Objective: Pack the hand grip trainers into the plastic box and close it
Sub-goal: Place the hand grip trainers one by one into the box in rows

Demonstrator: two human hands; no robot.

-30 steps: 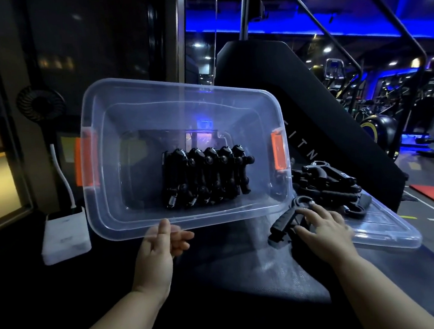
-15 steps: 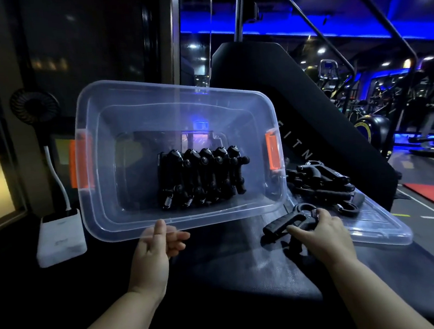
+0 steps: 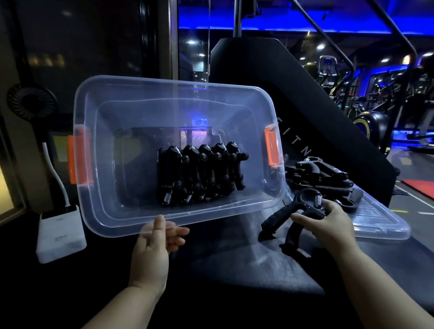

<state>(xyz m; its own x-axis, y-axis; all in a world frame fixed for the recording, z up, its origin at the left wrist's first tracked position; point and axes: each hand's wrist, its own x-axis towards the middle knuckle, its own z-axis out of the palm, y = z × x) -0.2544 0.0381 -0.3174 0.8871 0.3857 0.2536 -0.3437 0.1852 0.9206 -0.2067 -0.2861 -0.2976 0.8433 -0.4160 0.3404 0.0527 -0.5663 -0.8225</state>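
Note:
A clear plastic box (image 3: pixel 126 114) with orange latches is tipped up so its opening faces me. A row of several black hand grip trainers (image 3: pixel 201 173) stands inside it. My left hand (image 3: pixel 154 244) holds the box's near rim, thumb on the rim and fingers beneath. My right hand (image 3: pixel 325 223) grips one black trainer (image 3: pixel 292 218) by its spring end, just off the dark surface. A pile of more trainers (image 3: pixel 323 178) lies on the clear lid (image 3: pixel 375 223) to the right.
A white power adapter (image 3: pixel 61 236) with a cable sits at the left beside the box, with a small black fan (image 3: pixel 31 102) behind it. A black slanted gym machine panel (image 3: pixel 297 98) rises behind the lid. Everything rests on a dark surface (image 3: pixel 234 268).
My right hand has closed round one trainer and drawn it left, off the lid toward me. The box stays tipped up in my left hand.

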